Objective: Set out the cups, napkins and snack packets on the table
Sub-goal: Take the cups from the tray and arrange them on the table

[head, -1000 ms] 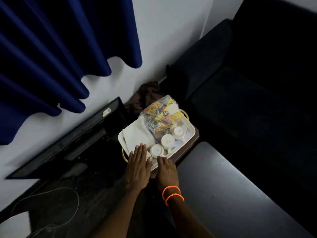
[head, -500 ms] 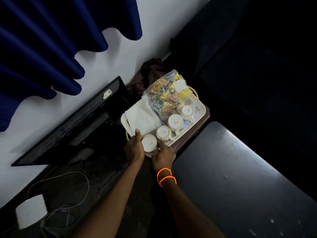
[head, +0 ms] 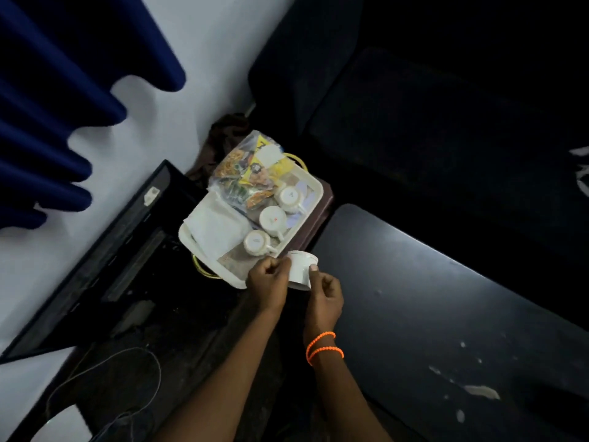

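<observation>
No text can be read: the snack packets [head: 247, 172] at the far end of the tray [head: 314, 189] show only blurred print.

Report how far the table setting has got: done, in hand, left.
Done: nothing is set on the dark table yet. In hand: one white cup held between the left hand and right hand, just off the tray. Left: three cups upside down, the napkins and the bag of snack packets, all on the tray.
</observation>
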